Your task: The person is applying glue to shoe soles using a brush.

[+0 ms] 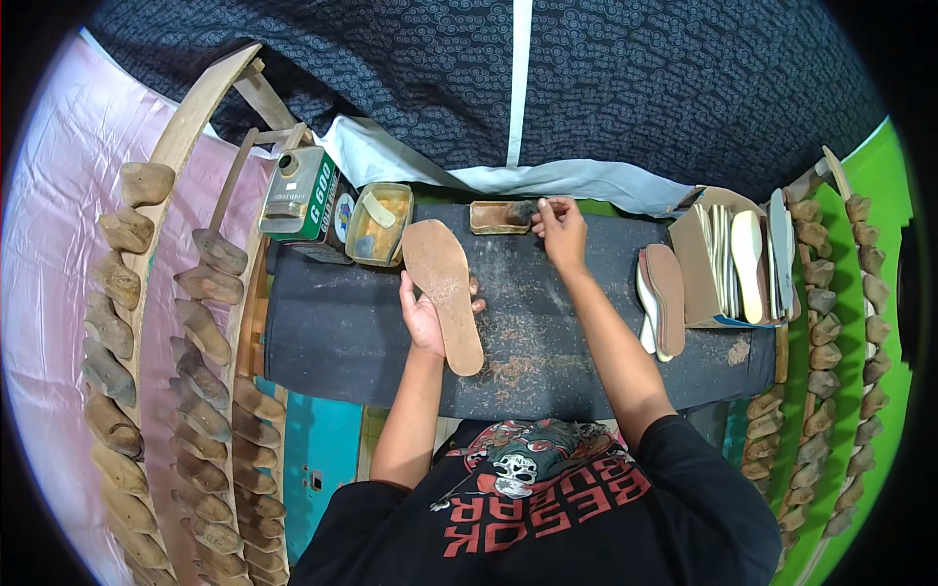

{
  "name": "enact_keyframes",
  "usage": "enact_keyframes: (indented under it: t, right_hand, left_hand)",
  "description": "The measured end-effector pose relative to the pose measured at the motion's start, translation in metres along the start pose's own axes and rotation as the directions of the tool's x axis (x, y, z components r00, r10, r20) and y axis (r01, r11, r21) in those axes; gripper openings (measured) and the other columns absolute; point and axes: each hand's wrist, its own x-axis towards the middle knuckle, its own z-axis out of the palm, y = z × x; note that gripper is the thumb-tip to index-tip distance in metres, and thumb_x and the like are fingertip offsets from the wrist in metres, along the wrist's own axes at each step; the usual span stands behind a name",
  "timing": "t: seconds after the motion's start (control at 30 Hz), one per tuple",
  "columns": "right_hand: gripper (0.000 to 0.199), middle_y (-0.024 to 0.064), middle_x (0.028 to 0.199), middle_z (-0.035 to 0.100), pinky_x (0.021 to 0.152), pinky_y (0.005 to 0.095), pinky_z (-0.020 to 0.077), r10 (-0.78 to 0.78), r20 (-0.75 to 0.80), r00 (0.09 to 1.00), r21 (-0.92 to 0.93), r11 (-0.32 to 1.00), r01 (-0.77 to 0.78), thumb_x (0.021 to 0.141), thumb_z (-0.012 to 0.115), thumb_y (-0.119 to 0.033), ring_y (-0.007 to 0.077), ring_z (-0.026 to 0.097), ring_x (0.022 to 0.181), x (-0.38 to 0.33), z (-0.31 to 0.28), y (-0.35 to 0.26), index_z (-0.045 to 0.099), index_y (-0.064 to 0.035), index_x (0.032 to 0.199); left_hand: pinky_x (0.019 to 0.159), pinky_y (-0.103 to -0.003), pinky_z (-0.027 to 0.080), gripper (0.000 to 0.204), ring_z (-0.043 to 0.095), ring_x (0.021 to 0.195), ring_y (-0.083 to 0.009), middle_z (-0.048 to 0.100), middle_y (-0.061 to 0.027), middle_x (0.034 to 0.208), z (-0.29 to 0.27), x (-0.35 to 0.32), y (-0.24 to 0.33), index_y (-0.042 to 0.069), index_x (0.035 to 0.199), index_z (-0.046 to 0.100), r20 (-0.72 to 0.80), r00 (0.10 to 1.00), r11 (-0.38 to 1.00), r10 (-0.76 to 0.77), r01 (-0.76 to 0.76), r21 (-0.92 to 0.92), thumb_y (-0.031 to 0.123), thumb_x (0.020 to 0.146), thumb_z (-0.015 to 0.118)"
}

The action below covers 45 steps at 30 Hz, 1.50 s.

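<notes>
My left hand holds a brown shoe insole upright by its middle, thumb on the near side and fingertips showing past its right edge. The insole's face is turned up toward me, with a paler, shiny patch across it. Farther off, my right hand pinches a small dark brush, whose handle is mostly hidden by the fingers. The brush head reaches into the right end of a small rectangular tray with brownish residue inside.
A green-and-silver metal can and a yellowish tub holding spreaders stand left. Cut insoles lie on the right beside a cardboard box of upright soles. Racks of wooden shoe lasts flank both sides. Crumbs litter the dark tabletop.
</notes>
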Motion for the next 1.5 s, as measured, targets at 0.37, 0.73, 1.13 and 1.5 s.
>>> enact_keyframes:
  t: [0.37,0.73,1.13,1.5]
  right_hand:
    - [0.022,0.0092,0.08,0.068,0.058,0.0247,0.0519,-0.127,-0.014,0.992,0.339,0.933,0.124,0.104,0.061,-0.022,0.0131,0.065,0.065,-0.08,-0.058,-0.105,0.058,-0.0009,0.11]
    - [0.011,0.0046,0.083,0.066,0.056,0.0235,0.055,-0.253,0.018,0.967,0.153,0.957,0.248,0.102,0.062,-0.012,0.009,0.066,0.066,-0.124,-0.066,-0.128,0.061,-0.001,0.104]
    - [0.009,0.0035,0.074,0.065,0.053,0.0221,0.0506,-0.241,0.08,0.967,0.093,0.968,0.233,0.101,0.059,-0.008,0.0062,0.063,0.061,-0.148,-0.072,-0.148,0.06,-0.0004,0.098]
    - [0.007,0.0057,0.072,0.067,0.061,0.027,0.0518,-0.354,0.076,0.932,-0.098,0.928,0.36,0.098,0.063,-0.008,0.0102,0.067,0.065,-0.157,-0.075,-0.157,0.061,-0.0013,0.099]
  left_hand:
    - [0.08,-0.045,0.055,0.074,0.065,0.099,-0.0269,0.066,-0.0088,0.12,0.01,0.047,-0.02,0.009,0.137,0.056,0.095,0.995,0.999,-0.03,0.029,0.014,0.069,0.099,0.035]
    - [0.095,-0.04,0.052,0.071,0.065,0.105,-0.0233,0.066,-0.0075,0.121,0.032,0.06,-0.04,0.01,0.14,0.054,0.22,0.969,0.99,-0.11,0.087,0.11,0.067,0.103,0.031]
    - [0.08,-0.045,0.058,0.073,0.066,0.099,-0.0235,0.066,-0.0085,0.114,0.049,0.059,-0.044,0.009,0.132,0.056,0.26,0.957,0.992,-0.125,0.128,0.006,0.069,0.102,0.027]
    - [0.085,-0.047,0.057,0.073,0.066,0.1,-0.0233,0.066,-0.0093,0.114,0.06,0.057,-0.051,0.008,0.135,0.054,0.264,0.954,0.99,-0.143,0.136,0.045,0.068,0.103,0.028]
